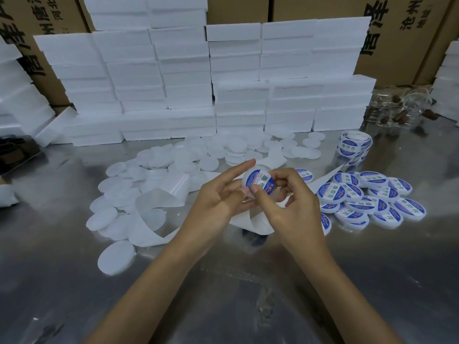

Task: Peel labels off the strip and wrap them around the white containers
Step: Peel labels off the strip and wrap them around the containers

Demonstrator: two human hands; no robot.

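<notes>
My left hand holds a round white container from the left and below, its index finger stretched over the top edge. A blue and white label lies on the container's face. My right hand pinches the container from the right, thumb pressing on the label's lower part. Under my hands runs the empty white backing strip, curling across the metal table. The label roll stands at the right rear. Several unlabelled white containers lie scattered to the left and behind.
Several labelled containers are heaped to the right of my hands. Stacked white foam boxes form a wall at the back of the table, with cardboard cartons behind. Clear plastic packaging with brown pieces lies at the far right.
</notes>
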